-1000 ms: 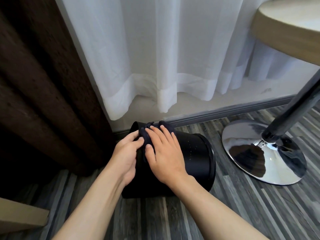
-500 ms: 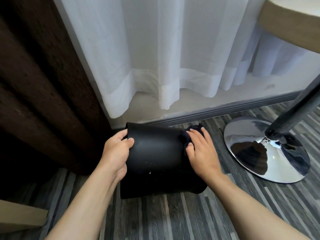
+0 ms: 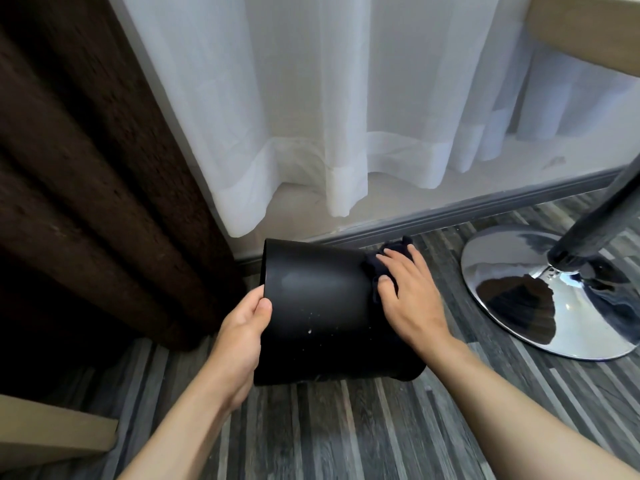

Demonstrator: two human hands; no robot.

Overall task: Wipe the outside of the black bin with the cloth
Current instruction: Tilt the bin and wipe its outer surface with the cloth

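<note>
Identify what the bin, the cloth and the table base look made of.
Bin: likely plastic, matte black with a soft sheen and pale specks. Cloth: dark soft fabric, bunched in folds. Table base: polished metal, probably chrome, mirroring the room.

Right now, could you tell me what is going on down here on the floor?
A person is wiping a black bin that lies tipped on its side on the floor. The left hand grips one end of it to steady it, while the right hand presses a dark cloth flat against the bin's outside near the other end. Pale specks show on its side.
</note>
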